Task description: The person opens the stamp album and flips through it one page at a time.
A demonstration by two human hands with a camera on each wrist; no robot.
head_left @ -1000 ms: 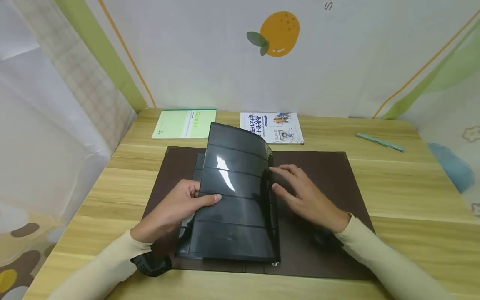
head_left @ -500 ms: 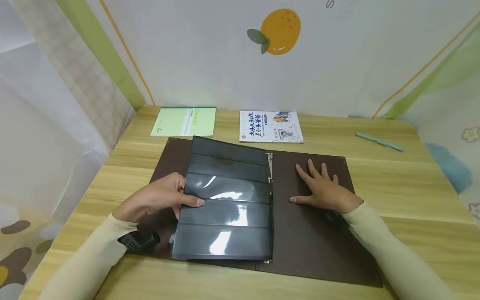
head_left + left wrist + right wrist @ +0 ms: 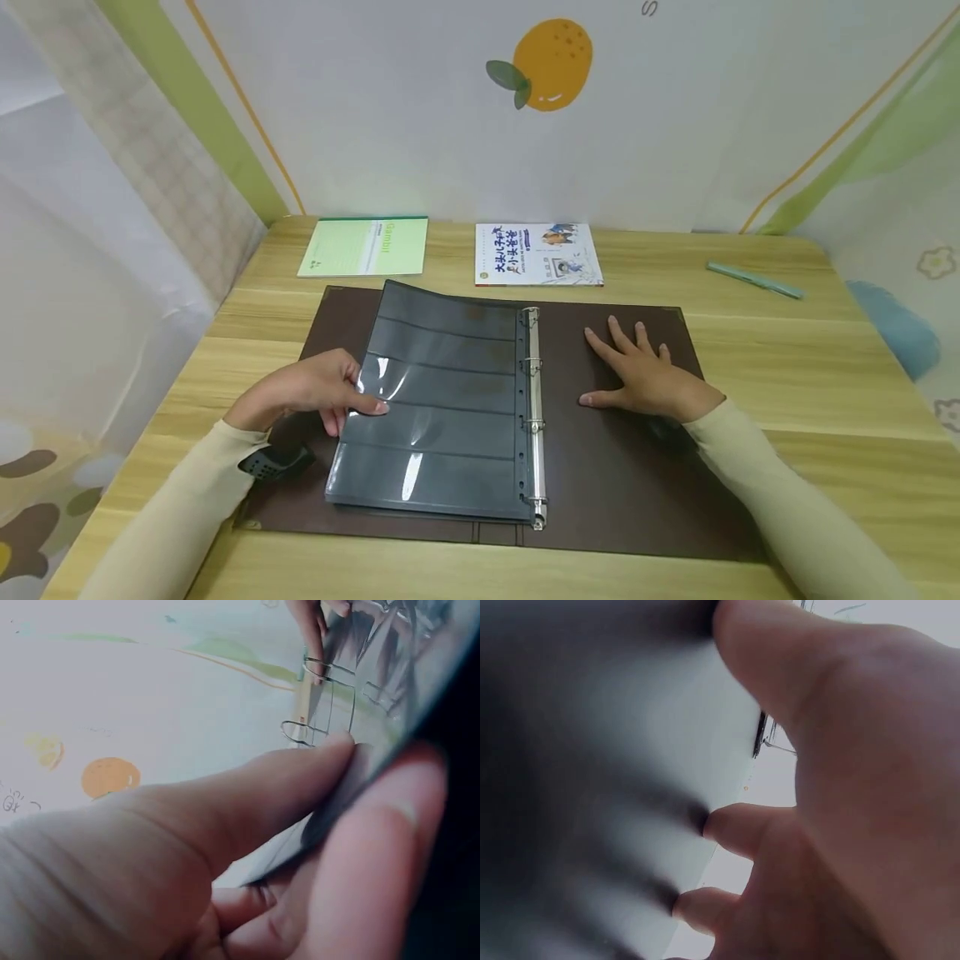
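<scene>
Sleeve page (image 3: 442, 400) lay nearly flat on the left half of the open binder (image 3: 622, 467), mid-bench (image 3: 787, 350), threaded on the rings (image 3: 532, 417). Left hand (image 3: 311, 396) pinched the page's outer edge, thumb on top, fingers under; left wrist view confirmed the pinch. Right hand (image 3: 645, 379) lay flat, fingers spread, pressing the right cover. Step looked like page-turning, about complete. Next move probably needs letting the edge go so the page settles. Notebook (image 3: 365, 247), booklet (image 3: 537, 254), pen (image 3: 753, 280) sat behind.
</scene>
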